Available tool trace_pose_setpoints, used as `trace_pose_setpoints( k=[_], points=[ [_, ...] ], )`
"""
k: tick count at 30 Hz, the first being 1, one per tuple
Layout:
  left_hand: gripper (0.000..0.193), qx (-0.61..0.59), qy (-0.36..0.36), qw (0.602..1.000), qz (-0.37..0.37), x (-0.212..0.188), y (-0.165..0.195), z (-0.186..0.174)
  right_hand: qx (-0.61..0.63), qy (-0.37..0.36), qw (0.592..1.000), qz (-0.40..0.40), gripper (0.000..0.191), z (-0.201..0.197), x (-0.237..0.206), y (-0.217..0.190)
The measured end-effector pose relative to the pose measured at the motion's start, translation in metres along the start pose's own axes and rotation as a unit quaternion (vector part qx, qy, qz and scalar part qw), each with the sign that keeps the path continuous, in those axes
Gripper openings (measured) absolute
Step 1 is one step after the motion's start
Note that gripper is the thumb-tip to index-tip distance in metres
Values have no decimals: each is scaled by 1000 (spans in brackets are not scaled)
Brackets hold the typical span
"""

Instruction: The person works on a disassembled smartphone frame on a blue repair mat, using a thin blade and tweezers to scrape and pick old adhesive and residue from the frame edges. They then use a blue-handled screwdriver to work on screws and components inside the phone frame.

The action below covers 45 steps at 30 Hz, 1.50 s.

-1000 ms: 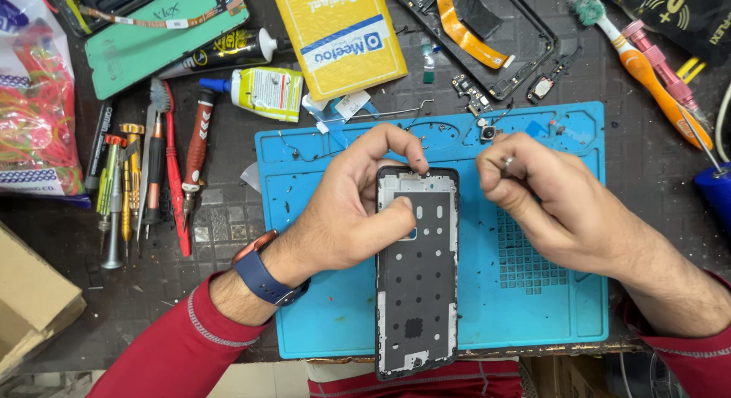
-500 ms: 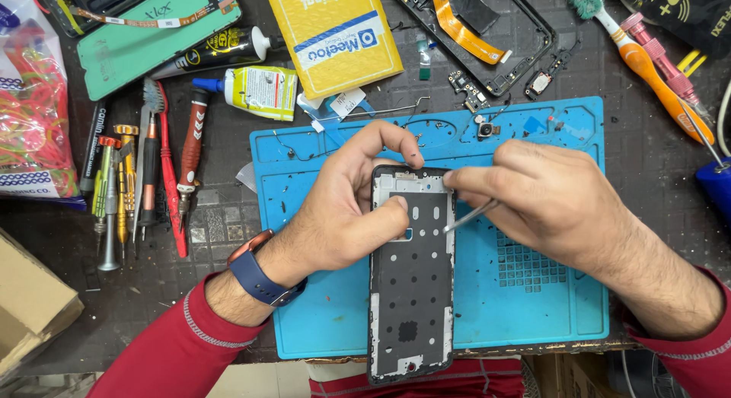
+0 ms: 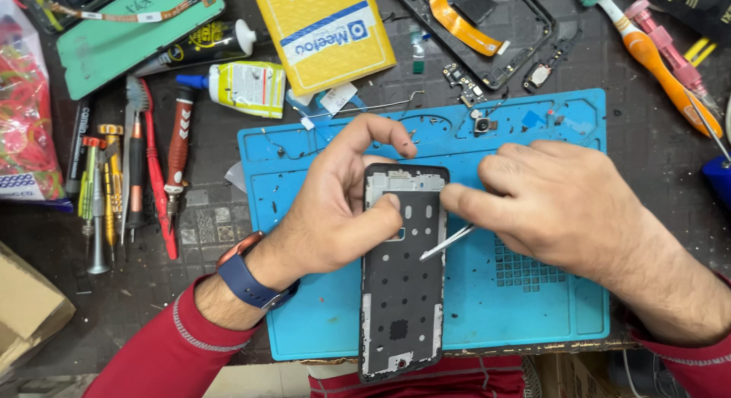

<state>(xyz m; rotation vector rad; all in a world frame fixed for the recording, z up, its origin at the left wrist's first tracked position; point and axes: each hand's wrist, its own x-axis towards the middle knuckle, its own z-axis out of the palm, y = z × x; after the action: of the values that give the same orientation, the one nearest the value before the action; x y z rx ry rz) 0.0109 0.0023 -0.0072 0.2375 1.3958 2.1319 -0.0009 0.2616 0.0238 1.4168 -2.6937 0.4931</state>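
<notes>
Head view shows the left hand [image 3: 335,215] gripping the bare phone frame [image 3: 402,272] at centre over the blue mat [image 3: 533,307], the right hand [image 3: 556,204] pinching tweezers [image 3: 445,242] onto it, removed parts at twelve o'clock, refitting seemingly unstarted.

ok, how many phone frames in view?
2. One phone frame is gripped by the left hand over the blue mat, the right hand holding tweezers to it. A second black frame lies at the top edge, partly cropped. More may be hidden.
</notes>
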Motion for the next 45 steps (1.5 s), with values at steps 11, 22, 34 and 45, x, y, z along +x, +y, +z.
trace_pose_setpoints(
  k=[11,22,34,45],
  points=[
    [44,-2,-4,1000,-12,2,1,0,110,76,984,119,32,6,-2,1],
    [41,8,-11,1000,-26,2,3,-2,35,63,997,-34,27,5,1,2],
    [39,-19,-44,998,-26,1,-3,-5,38,21,999,-28,27,9,3,2],
    [46,7,-49,998,-36,2,-1,-3,171,-42,983,43,37,11,4,4]
  ],
)
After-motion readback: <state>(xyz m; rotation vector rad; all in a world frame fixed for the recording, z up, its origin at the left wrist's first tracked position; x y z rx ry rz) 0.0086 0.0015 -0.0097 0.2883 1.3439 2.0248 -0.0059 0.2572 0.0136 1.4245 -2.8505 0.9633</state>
